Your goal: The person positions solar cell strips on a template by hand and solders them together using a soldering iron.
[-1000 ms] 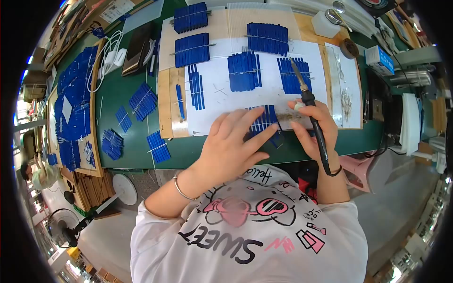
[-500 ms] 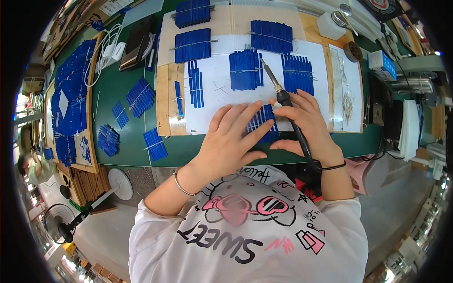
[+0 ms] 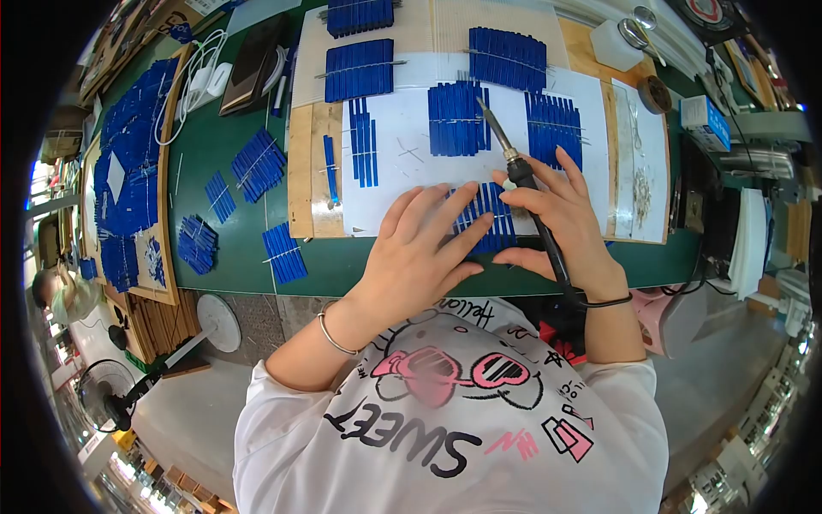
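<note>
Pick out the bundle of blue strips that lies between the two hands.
The bundle at the near edge of the white paper, between the left hand and right hand; no other lies between them.

Left of the left hand (image 3: 415,244), bare green tabletop (image 3: 334,264) gave room as far as a small blue bundle (image 3: 284,253), and just past its fingertips a bare patch of white paper (image 3: 387,176) was passable, thin wires (image 3: 411,152) and loose blue strips (image 3: 363,141) lying farther ahead. Gap between hands blocked: blue strip group (image 3: 495,204) at the fingertips, plus soldering iron (image 3: 521,171) slanting forward-left from the right hand (image 3: 567,221). Ahead of that hand a blue bundle (image 3: 555,130) obstructed; cable (image 3: 608,302) crossed its wrist.
</note>
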`<state>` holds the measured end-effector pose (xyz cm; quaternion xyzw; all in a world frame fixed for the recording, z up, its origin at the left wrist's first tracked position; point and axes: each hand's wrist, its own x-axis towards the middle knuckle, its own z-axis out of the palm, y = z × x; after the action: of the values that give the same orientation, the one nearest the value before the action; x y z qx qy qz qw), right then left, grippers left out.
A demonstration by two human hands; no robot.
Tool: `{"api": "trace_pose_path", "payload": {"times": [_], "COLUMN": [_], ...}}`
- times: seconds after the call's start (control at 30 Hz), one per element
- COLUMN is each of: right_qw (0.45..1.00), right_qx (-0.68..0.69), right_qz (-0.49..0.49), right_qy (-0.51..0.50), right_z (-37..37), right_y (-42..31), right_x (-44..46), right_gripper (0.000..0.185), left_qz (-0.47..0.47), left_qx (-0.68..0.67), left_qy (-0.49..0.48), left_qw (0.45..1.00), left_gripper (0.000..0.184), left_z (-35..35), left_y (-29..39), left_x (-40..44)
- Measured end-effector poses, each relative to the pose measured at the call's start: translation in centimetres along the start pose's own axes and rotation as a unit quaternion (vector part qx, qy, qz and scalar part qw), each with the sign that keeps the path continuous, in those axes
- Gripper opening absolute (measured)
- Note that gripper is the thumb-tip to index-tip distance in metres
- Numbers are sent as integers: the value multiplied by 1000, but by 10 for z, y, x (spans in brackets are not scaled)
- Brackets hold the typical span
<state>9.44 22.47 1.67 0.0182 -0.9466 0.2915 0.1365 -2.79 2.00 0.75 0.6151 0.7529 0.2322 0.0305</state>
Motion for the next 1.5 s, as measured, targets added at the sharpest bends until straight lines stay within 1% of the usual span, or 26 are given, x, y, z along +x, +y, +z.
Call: {"api": "trace_pose_path", "payload": {"times": [0.43,0.5,0.8,0.9,0.97,1.0,1.07,1.17,1.2,1.43,1.5], "right_qw": [1000,999,996,996,996,996,997,998,998,998,999], "right_qx": [-6,-31,-67,-75,-63,-51,-45,-40,-41,-50,-44], "right_qz": [4,-5,-8,-4,4,12,9,4,-2,-7,2], "right_qy": [3,16,57,54,63,72,70,55,41,40,26], "right_z": [1,2,8,8,9,9,5,7,7,10,10], "right_y": [2,2,0,-1,-2,-3,-6,-8,-9,-7,-7], "right_x": [-1,-2,-9,-11,-12,-12,-8,-4,-3,0,0], "right_gripper": [62,64,64,65,65,65,66,66,65,60,58], "left_qz": [17,17,13,15,14,13,-14,-27,-27,-16,-14], "left_qx": [2,2,-9,-4,-17,-16,-22,-9,-9,-3,-5], "left_qy": [-5,-10,-2,-1,11,12,27,24,24,11,8], "left_qw": [1000,1000,1000,1000,1000,1000,999,999,999,1000,1000], "left_gripper": [55,55,52,52,58,58,60,62,62,63,63], "left_z": [2,2,5,4,2,1,-3,-3,-3,-2,-2], "left_y": [3,4,4,4,5,5,6,2,2,-1,-2], "left_x": [4,4,4,4,5,4,0,-7,-7,-9,-9]}}
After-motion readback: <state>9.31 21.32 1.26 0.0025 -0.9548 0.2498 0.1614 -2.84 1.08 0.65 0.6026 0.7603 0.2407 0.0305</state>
